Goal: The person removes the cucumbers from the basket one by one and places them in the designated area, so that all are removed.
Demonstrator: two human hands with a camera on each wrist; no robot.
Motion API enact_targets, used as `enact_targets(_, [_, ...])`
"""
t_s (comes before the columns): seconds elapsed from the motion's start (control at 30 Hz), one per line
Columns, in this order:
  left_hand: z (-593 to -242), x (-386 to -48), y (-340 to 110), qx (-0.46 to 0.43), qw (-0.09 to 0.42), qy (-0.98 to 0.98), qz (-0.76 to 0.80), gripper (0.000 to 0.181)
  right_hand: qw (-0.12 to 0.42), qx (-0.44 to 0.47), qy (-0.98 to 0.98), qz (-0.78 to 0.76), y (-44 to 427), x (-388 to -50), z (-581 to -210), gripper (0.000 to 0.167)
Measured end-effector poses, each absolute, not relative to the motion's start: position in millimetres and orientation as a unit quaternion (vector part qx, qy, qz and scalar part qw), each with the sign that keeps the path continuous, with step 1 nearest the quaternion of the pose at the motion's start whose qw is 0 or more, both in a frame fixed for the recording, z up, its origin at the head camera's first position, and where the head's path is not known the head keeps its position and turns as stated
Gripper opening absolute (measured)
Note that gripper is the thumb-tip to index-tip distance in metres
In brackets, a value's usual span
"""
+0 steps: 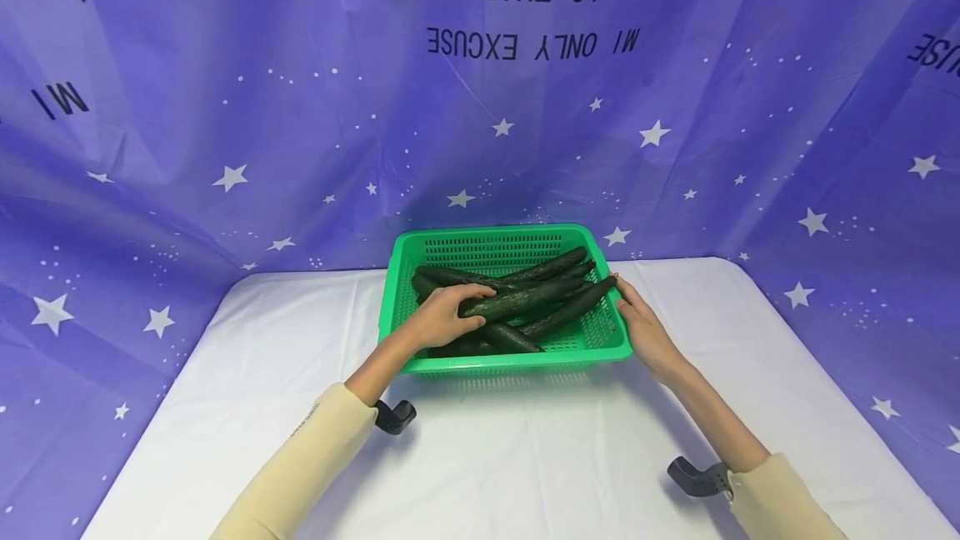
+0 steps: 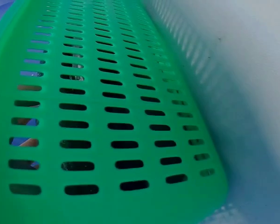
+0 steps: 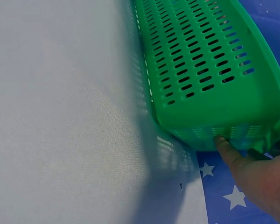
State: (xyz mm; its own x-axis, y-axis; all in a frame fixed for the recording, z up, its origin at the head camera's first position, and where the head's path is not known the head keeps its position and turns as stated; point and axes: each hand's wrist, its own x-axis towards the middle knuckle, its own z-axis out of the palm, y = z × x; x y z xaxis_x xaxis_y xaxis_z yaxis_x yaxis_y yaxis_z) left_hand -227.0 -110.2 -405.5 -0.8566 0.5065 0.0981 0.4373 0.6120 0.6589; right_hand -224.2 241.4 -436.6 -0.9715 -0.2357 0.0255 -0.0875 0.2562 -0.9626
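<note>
Several dark green cucumbers (image 1: 558,322) lie crossed over one another in a green plastic basket (image 1: 517,363). My left hand (image 1: 442,317) reaches over the near left part of the basket and grips one cucumber (image 1: 517,300) at its left end, thumb on the near side and fingers over the far side. At the basket's right end, my right hand (image 1: 647,332) holds the rim, close to a cucumber's tip. In the right wrist view one finger (image 3: 229,151) presses the outside of the end wall. The left wrist view shows the slotted wall (image 2: 91,112), with the left hand's grip hidden.
The basket stands on a white cloth-covered table (image 1: 517,457), near its back edge. Behind and at both sides hangs a purple curtain (image 1: 420,140) with stars and lettering. Black curved wrist mounts (image 1: 395,417) stick out beside the sleeves.
</note>
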Motion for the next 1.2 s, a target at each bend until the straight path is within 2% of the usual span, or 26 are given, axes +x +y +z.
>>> enact_targets(0.27, [-401, -229, -112, 0.270, -0.001, 0.891, 0.365, 0.046, 0.059, -0.100, 0.788, -0.605, 240, -223, -436, 0.054])
enact_targets(0.5, [-377, -222, -119, 0.276, -0.064, 0.879, 0.383, 0.046, 0.061, -0.096, 0.782, -0.613, 240, -223, -437, 0.054])
enact_targets(0.67, [-357, -213, -131, 0.257, -0.086, 0.877, 0.397, 0.047, 0.064, -0.094, 0.781, -0.614, 241, -223, -437, 0.054])
enact_targets(0.9, [-341, -199, -162, 0.222, -0.114, 0.887, 0.389, 0.048, 0.070, -0.093, 0.780, -0.615, 241, -223, -436, 0.054])
enact_targets(1.2, [-352, -188, -214, 0.156, -0.134, 0.893, 0.400, 0.049, 0.075, -0.088, 0.783, -0.612, 242, -224, -437, 0.054])
